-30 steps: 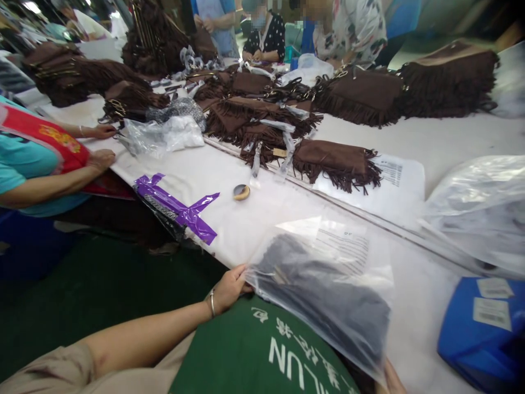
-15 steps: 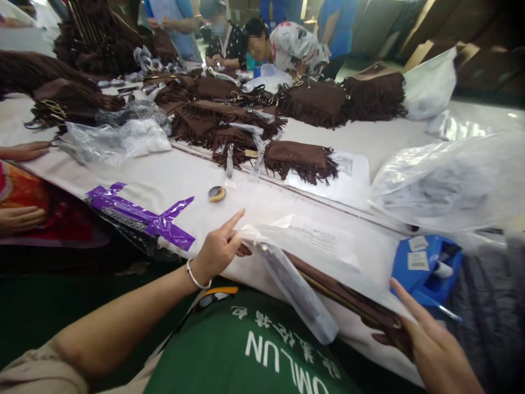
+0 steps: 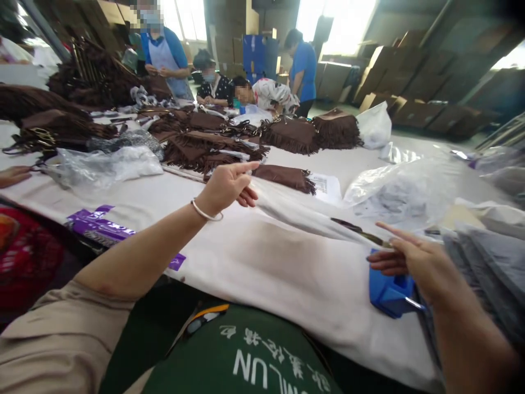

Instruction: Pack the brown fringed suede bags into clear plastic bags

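Observation:
My left hand pinches one corner of a clear plastic bag with a brown fringed piece inside, its index finger pointing out. My right hand grips the bag's opposite end, index finger stretched out. The bag hangs between both hands above the white table, seen nearly edge-on. A silver bangle sits on my left wrist.
A blue tape dispenser lies under my right hand. Packed bags pile at the right. Purple tape strips lie at the left edge. Brown fringed bags and loose plastic cover the far table, where several people work.
Both hands have lifted the bagged piece off the table and swung it up and to the right. The camera has tilted upward.

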Tool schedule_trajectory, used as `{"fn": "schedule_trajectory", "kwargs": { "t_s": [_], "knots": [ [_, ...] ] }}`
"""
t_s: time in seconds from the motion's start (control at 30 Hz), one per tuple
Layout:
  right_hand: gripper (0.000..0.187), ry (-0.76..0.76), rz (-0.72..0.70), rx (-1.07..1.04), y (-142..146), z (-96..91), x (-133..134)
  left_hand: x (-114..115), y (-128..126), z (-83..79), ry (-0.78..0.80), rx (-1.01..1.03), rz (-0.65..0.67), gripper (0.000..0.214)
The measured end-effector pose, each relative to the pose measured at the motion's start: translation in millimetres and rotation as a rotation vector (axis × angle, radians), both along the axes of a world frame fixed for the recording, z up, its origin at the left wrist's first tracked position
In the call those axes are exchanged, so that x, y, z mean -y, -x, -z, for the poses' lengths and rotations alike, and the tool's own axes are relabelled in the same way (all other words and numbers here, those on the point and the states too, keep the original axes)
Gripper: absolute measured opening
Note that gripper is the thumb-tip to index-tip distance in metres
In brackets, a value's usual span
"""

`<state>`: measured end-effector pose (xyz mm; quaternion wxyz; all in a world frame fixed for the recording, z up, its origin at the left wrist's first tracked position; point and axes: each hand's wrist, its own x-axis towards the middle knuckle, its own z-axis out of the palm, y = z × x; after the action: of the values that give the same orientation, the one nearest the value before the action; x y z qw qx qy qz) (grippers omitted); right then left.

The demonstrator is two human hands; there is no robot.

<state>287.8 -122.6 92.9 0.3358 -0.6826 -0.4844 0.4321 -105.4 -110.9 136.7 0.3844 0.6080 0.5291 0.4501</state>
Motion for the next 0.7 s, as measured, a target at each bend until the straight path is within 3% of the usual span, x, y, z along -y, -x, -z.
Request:
{"fn": "schedule_trajectory", "kwargs": {
  "t_s": [0.1,0.2,0.27,0.37,0.47,0.53,0.57,0.7],
  "knots": [
    [0.058,0.009,-0.064,-0.039,11,52.4,40,40,9,52.6,0.074,-0.018,-0.046,0.055],
    [0.062,0.041,-0.174,-0.068,23,117.0,85,82,18,118.9,0.293,0.04,-0.131,0.064],
    [0.061,0.076,-0.242,-0.074,28,151.4,111,108,23,154.1,0.46,0.091,-0.196,0.067],
    [0.06,0.072,-0.191,-0.094,34,179.6,135,134,22,182.1,0.694,0.108,-0.192,0.057],
    [0.059,0.025,-0.086,-0.104,38,187.1,140,141,1,186.6,0.857,0.024,0.065,0.062],
    [0.058,-0.004,-0.047,-0.086,40,187.4,140,135,-29,184.7,0.779,-0.079,0.304,0.059],
    [0.058,-0.016,-0.032,-0.075,42,187.0,140,129,-48,183.9,0.656,-0.147,0.41,0.053],
    [0.06,-0.065,-0.003,-0.066,48,185.6,145,104,-126,188.4,-0.02,-0.523,0.647,0.031]
  ]
}}
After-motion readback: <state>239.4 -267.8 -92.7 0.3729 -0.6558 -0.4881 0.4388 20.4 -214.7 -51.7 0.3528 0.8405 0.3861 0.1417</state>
